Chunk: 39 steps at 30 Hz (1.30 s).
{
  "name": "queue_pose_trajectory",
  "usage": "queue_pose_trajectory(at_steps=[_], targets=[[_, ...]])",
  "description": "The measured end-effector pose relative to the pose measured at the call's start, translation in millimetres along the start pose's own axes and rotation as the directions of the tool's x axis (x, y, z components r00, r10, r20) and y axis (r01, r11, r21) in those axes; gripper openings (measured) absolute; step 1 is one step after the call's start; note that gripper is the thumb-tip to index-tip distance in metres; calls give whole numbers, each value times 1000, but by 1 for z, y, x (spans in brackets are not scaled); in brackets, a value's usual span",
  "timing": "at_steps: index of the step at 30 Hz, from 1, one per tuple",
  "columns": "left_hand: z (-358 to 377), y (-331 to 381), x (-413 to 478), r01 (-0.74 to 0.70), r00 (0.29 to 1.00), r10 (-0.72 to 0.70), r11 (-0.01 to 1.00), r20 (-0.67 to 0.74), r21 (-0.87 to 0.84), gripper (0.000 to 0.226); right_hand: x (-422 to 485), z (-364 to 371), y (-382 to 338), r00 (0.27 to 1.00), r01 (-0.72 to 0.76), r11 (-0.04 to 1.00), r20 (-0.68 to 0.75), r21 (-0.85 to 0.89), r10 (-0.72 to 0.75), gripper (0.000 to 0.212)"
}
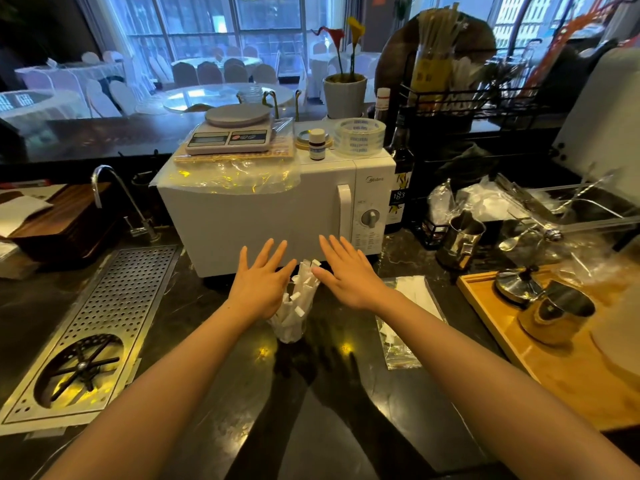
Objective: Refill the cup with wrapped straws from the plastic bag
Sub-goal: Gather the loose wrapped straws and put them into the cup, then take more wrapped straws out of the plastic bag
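Observation:
A clear cup (290,332) stands on the dark counter in front of the microwave, packed with white wrapped straws (302,294) that stick out above its rim. My left hand (261,284) hovers flat, fingers spread, just left of the straw tops. My right hand (348,273) is spread the same way just to their right, its thumb close to the topmost straws. Neither hand holds anything. The clear plastic bag (403,341) lies flat on the counter to the right of the cup, with some white wrappers still inside.
A white microwave (263,209) stands right behind the cup. A perforated metal drain tray (114,306) lies at the left, with a tap behind it. At the right are a wooden tray (540,368) with metal vessels and a steel pitcher (462,242).

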<state>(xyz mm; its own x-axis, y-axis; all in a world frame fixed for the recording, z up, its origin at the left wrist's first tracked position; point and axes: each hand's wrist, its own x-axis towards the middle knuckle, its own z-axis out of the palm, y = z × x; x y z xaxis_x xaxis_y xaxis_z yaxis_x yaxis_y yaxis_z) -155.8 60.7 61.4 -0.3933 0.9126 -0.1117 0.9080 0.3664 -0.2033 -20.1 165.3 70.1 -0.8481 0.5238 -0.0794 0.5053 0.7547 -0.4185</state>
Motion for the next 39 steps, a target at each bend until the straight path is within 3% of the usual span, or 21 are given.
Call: queue_pose_trajectory(at_steps=[6, 10, 15, 20, 27, 34, 39], targets=[[-9, 3, 2, 45, 998, -41, 997, 55, -69, 52, -12, -7, 11, 999, -42, 999, -16, 9, 43, 63], [-30, 13, 7, 49, 998, -52, 989, -19, -142, 58, -19, -12, 19, 998, -58, 998, -27, -17, 57, 64], [-50, 49, 17, -64, 993, 41, 976, -111, -210, 60, -32, -21, 37, 994, -83, 996, -69, -41, 80, 65], [-45, 96, 26, -186, 980, 160, 951, -122, -249, 61, -58, -27, 67, 975, -206, 976, -93, -67, 199, 67], [-14, 156, 36, -278, 959, 281, 918, -31, -283, 63, -93, -14, 117, 915, -400, 915, -80, -42, 396, 70], [38, 189, 33, -295, 929, 357, 874, 100, -385, 65, -108, 24, 152, 820, -569, 814, 0, 122, 573, 72], [64, 199, 30, -324, 904, 403, 864, 144, -385, 72, -114, 41, 158, 779, -627, 776, 90, 73, 621, 71]])
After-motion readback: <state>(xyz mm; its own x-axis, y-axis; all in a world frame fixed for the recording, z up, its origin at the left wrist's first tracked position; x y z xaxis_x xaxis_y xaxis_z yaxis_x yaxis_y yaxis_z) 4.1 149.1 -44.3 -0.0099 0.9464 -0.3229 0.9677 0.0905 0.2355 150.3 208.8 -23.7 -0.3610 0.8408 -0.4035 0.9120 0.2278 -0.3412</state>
